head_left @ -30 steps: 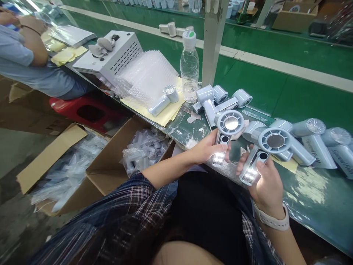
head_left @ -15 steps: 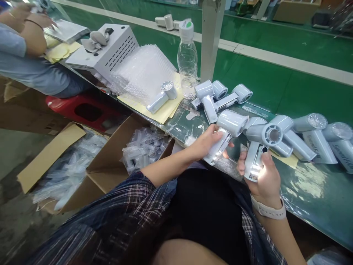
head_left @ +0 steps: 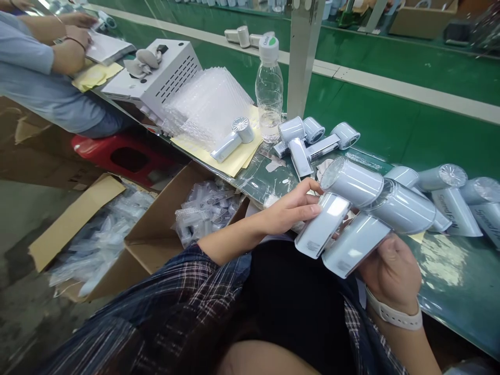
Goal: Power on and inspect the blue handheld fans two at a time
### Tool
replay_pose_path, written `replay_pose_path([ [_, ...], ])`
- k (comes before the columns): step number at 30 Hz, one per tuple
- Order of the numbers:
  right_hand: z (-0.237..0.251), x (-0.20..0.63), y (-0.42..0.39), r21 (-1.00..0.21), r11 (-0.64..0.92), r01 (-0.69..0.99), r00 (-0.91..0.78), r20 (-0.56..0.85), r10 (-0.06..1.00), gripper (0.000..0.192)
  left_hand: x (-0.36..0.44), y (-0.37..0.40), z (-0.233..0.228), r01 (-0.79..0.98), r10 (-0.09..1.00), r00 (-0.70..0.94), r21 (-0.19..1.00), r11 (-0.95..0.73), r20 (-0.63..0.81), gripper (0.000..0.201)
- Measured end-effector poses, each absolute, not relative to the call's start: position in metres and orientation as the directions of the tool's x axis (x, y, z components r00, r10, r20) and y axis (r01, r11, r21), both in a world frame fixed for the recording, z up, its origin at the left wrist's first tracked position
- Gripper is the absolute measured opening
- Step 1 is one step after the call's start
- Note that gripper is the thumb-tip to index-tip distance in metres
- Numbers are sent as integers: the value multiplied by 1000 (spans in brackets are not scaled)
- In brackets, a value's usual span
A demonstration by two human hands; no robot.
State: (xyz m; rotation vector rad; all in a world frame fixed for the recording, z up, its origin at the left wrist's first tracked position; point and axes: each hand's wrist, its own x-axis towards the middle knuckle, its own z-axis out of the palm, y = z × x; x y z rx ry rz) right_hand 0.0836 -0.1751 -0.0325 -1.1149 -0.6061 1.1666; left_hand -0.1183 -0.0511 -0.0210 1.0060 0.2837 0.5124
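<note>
Hands both gripped shut: left hand [head_left: 291, 211] on one handheld fan [head_left: 336, 205], right hand [head_left: 392, 271] on another fan [head_left: 380, 229], apparently inspecting both, side by side.

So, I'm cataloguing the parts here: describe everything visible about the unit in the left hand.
The handheld unit is pale blue-grey, glossy like plastic: a round barrel atop a flat handle, T-shaped. It is tilted, handle end toward the person. The left hand grips the handle; it lies against the similar unit in the right hand.
</note>
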Motion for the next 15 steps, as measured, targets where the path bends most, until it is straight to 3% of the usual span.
replay_pose_path([
  [4,-23,83,-163,-872,-41,-488,222,-169,960,32,-111,-48,-22,-310,558,830,854,418,29,60],
  [9,-13,73,-148,-842,-50,-537,127,-140,982,31,-98,-49,-30,-198,388,922,856,477,-4,61],
  [15,-17,71,-150,-849,-82,-523,128,-173,976,45,-98,-49,-41,-274,524,845,756,595,-106,65],
])
